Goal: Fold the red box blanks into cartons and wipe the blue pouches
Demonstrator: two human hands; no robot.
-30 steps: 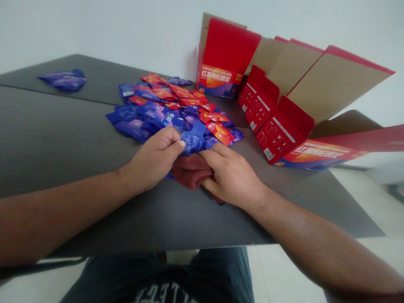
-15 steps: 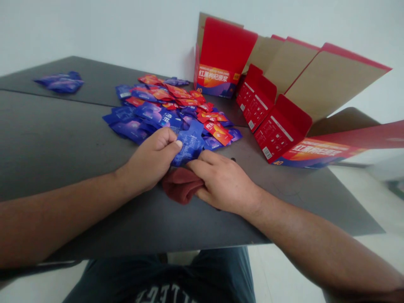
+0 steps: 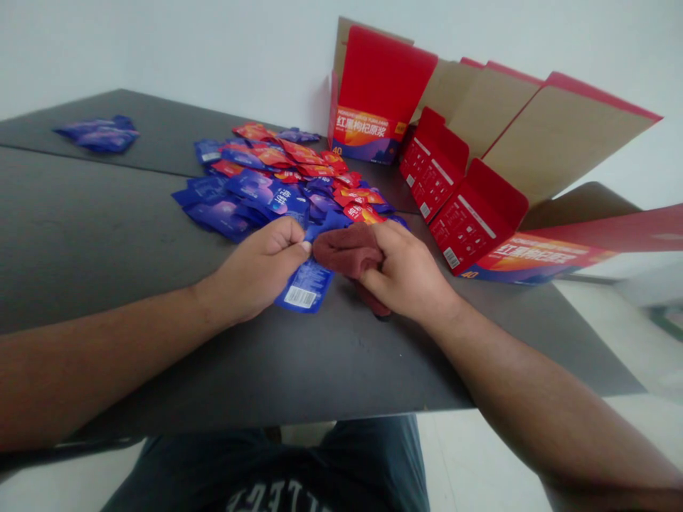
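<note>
My left hand (image 3: 260, 270) pinches the top of a blue foil sachet (image 3: 304, 287) between thumb and fingers, and the sachet's barcode side faces up. My right hand (image 3: 406, 269) grips a crumpled maroon cloth (image 3: 346, 250), which bulges out towards the left hand, close to the sachet. Just beyond both hands lies a loose heap of blue and red sachets (image 3: 267, 186), and some of them overlap. The fingers of my right hand are curled around the cloth.
The dark grey table (image 3: 107, 213) has a seam across it and a front edge near my lap. A small group of blue sachets (image 3: 97, 135) lies at the far left. Red and kraft cardboard box blanks (image 3: 469, 171) stand unfolded at the back right, against a white wall.
My right hand has moved up and to the right, with the cloth now gathered in it. The blue sachet has swung down below my left hand, showing its barcode.
</note>
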